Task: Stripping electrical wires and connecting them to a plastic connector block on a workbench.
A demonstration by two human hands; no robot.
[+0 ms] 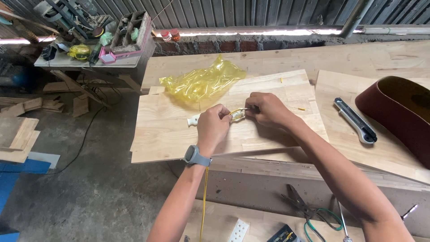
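Over the wooden board [170,130] on the desk [358,58], the left hand [212,125] grips a small white plug [195,119] to keep it steady, while the right hand [266,109] pinches its yellow wire [205,197], near a yellow plastic bag [201,80].

Yellow plastic bag [204,80], pale wood board [170,134], dark red sanding belt [398,112], grey watch [195,156].

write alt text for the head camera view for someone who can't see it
Seen from above, a person's left hand and right hand together grip a small white plug with a yellow wire over a wooden board. A yellow plastic bag lies behind; a utility knife lies to the right.
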